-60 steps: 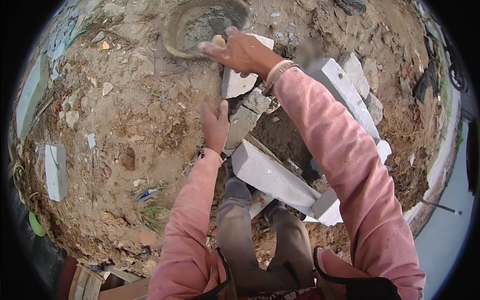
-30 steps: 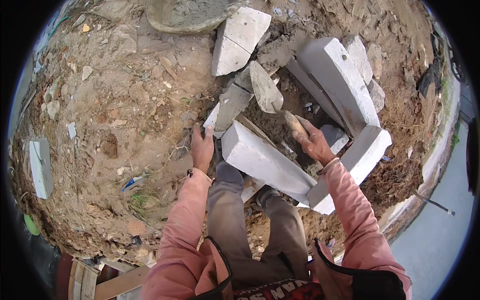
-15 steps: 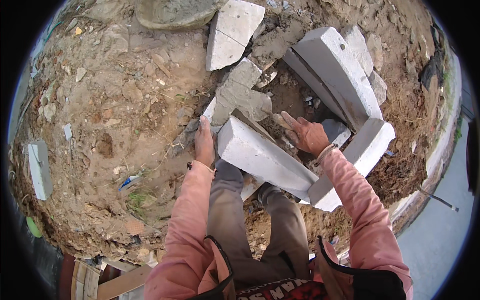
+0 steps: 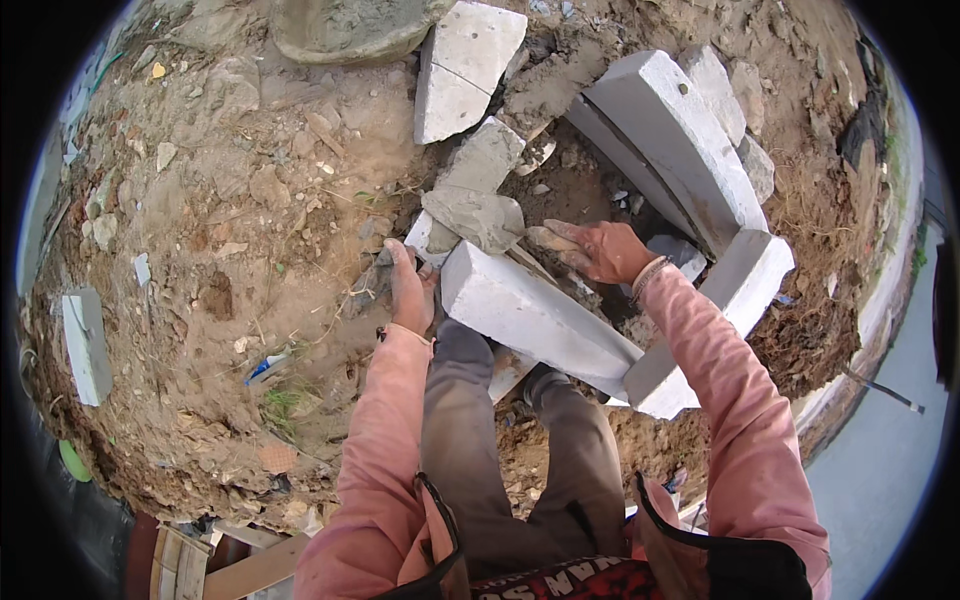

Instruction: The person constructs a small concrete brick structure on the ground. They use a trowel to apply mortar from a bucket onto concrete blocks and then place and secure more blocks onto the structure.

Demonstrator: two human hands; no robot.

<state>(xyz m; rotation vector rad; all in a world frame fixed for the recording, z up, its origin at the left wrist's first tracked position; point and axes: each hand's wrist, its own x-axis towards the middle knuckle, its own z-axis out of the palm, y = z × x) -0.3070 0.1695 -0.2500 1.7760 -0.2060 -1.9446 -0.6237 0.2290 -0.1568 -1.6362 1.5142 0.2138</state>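
My right hand is closed around the handle end of a mortar-coated trowel; its fingers cover most of the handle. The flat grey blade lies over wet mortar on a pale block. My left hand is open, fingers stretched upward beside that block's near left end, seemingly touching it. A long whitish concrete block slants between my hands. Its right end meets another block, which passes under my right forearm.
A large grooved block leans at the right of the dug hollow, with broken pieces behind it. Another pale slab lies near a mortar basin at the far side. A loose block rests at far left on rubble-strewn soil.
The trowel blade has shifted slightly left and turned over the mortar. My right hand has moved a little up and left. My left hand stays almost in place, its fingers slightly shifted.
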